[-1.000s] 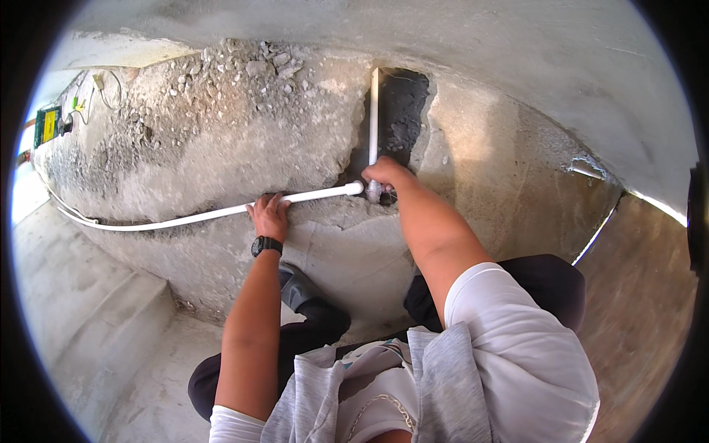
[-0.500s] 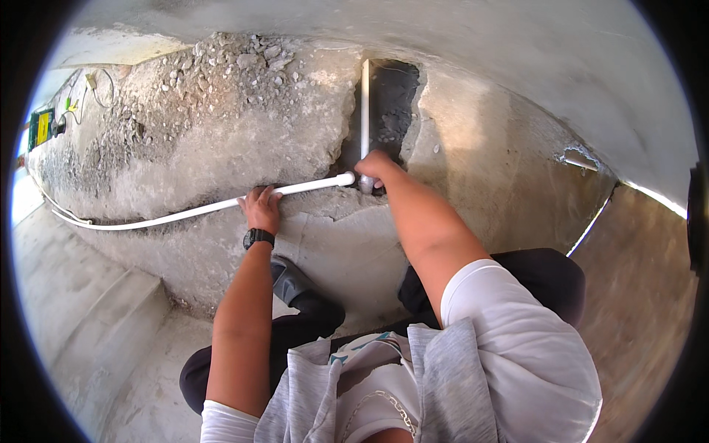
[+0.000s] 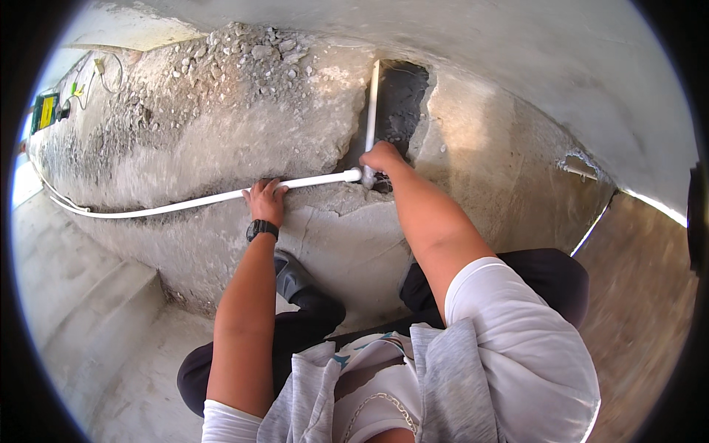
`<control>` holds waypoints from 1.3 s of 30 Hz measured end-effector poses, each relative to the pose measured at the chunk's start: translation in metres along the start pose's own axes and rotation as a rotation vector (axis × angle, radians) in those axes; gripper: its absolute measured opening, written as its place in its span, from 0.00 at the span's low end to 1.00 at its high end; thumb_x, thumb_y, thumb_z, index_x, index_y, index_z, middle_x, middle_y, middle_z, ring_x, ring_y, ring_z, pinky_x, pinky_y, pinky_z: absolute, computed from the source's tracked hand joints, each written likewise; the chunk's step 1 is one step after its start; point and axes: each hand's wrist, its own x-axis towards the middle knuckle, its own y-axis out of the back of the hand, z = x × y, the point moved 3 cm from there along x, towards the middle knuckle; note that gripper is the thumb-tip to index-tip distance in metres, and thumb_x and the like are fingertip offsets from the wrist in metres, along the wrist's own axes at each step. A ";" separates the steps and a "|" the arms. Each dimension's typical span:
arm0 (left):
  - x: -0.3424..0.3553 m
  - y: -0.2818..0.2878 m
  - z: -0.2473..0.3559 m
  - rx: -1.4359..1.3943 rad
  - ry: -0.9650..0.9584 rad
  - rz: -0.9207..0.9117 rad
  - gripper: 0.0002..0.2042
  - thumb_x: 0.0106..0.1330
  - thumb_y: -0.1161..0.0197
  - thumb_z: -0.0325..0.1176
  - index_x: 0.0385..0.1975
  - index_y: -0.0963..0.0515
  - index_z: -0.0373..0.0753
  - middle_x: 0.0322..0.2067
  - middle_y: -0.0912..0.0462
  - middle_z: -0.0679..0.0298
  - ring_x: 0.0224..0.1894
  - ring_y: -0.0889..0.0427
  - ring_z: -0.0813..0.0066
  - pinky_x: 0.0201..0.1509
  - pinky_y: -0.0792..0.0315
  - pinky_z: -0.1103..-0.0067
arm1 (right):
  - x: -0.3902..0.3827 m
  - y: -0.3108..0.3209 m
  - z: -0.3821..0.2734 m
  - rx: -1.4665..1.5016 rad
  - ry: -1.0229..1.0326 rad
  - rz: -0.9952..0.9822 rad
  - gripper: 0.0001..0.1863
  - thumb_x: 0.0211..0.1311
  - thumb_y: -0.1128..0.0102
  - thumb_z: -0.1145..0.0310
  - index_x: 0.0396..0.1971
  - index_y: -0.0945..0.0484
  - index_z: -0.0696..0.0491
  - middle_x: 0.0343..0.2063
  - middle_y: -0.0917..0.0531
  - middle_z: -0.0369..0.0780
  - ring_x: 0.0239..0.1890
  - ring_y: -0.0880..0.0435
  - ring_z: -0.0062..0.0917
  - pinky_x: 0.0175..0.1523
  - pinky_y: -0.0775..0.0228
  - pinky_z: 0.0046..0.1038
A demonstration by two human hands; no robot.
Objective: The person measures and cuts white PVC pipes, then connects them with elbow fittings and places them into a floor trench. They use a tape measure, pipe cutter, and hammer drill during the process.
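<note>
A long white plastic pipe (image 3: 177, 207) runs along the broken concrete, with a wider white fitting (image 3: 356, 174) on its right end. My left hand (image 3: 266, 201) is closed over this pipe, a short way left of the fitting. In a rough hole, a second white pipe (image 3: 373, 103) stands with its lower end leaning slightly left. My right hand (image 3: 382, 156) is closed round that pipe's lower part, just above a greyish fitting (image 3: 368, 177). The two fittings lie side by side; whether they touch I cannot tell. My right hand hides part of the second pipe.
Loose rubble (image 3: 258, 55) lies above the long pipe. The dug hole (image 3: 405, 96) has jagged edges. A green and yellow box (image 3: 46, 112) with cords is at the far left. A concrete step (image 3: 111, 310) is at lower left, and a brown panel (image 3: 635, 295) at right.
The view has shifted slightly. The lower end of the second pipe, in my right hand, has tilted left, closer to the long pipe's end. My left hand keeps its place on the long pipe.
</note>
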 end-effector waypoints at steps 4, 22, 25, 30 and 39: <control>-0.001 -0.003 0.000 -0.028 0.007 -0.038 0.14 0.62 0.35 0.43 0.45 0.17 0.46 0.45 0.20 0.61 0.56 0.27 0.59 0.70 0.53 0.45 | 0.006 -0.008 0.018 0.040 -0.116 0.058 0.22 0.48 0.34 0.59 0.39 0.16 0.59 0.44 0.16 0.52 0.49 0.17 0.41 0.55 0.25 0.35; 0.007 0.039 0.008 -0.100 0.137 -0.135 0.16 0.59 0.32 0.43 0.45 0.17 0.47 0.47 0.20 0.60 0.56 0.26 0.58 0.71 0.52 0.47 | 0.058 -0.048 -0.001 0.201 0.061 0.157 0.19 0.57 0.37 0.55 0.37 0.16 0.57 0.39 0.16 0.52 0.44 0.17 0.46 0.50 0.26 0.41; 0.010 0.052 0.009 -0.216 0.182 -0.016 0.12 0.59 0.32 0.42 0.39 0.17 0.44 0.39 0.19 0.58 0.47 0.22 0.56 0.59 0.39 0.55 | 0.066 -0.057 -0.001 0.180 -0.015 0.132 0.18 0.57 0.38 0.55 0.38 0.16 0.56 0.40 0.16 0.51 0.45 0.17 0.46 0.51 0.26 0.41; -0.002 0.067 0.009 -0.383 0.260 0.270 0.12 0.60 0.31 0.41 0.27 0.23 0.39 0.24 0.21 0.55 0.28 0.20 0.56 0.33 0.26 0.66 | 0.068 -0.069 -0.007 0.200 0.101 0.127 0.20 0.58 0.41 0.54 0.39 0.15 0.54 0.42 0.16 0.51 0.47 0.18 0.47 0.53 0.27 0.42; -0.014 0.136 0.053 -0.675 0.004 0.394 0.08 0.54 0.39 0.29 0.33 0.26 0.41 0.32 0.22 0.54 0.37 0.21 0.48 0.40 0.25 0.62 | 0.015 -0.069 0.014 0.242 -0.091 0.079 0.23 0.64 0.48 0.54 0.46 0.21 0.59 0.41 0.16 0.48 0.35 0.17 0.35 0.41 0.23 0.37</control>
